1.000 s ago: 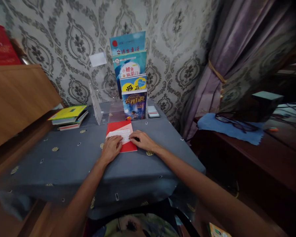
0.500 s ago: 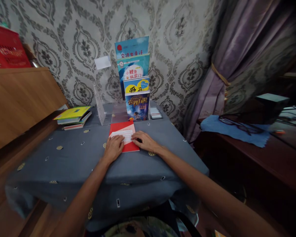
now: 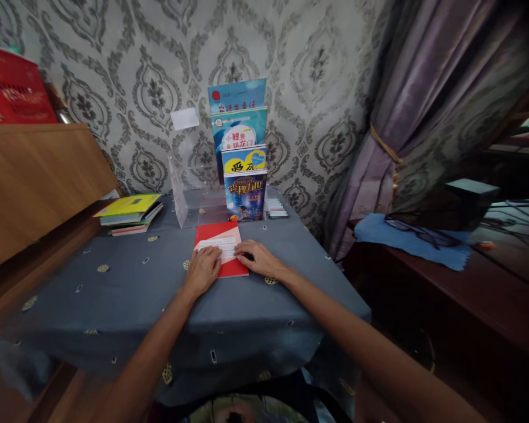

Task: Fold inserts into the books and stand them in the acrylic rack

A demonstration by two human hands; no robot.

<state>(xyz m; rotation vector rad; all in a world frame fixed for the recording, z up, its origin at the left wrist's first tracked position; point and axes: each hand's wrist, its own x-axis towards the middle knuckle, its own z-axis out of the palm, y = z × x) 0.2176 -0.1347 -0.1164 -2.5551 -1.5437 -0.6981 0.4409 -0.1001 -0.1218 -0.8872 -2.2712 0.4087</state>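
A thin red book (image 3: 218, 235) with a white label lies flat on the grey tablecloth (image 3: 127, 294). My left hand (image 3: 203, 269) rests on its near left part, fingers flat and together. My right hand (image 3: 258, 258) lies on the book's right edge, fingers stretched toward the label. Both hands press down on the book; neither lifts it. Just behind the book stands a clear tiered rack (image 3: 189, 194) with several upright children's books (image 3: 242, 170) in its right half.
A stack of thin books (image 3: 130, 211) with a yellow-green cover on top sits at the table's far left. A wooden cabinet (image 3: 30, 182) stands left, a purple curtain (image 3: 405, 117) right. A dark side table holds a blue cloth (image 3: 409, 241) and cables.
The view has shifted a little, so everything sits lower in the frame. Both hands stay on the red book in nearly the same pose.
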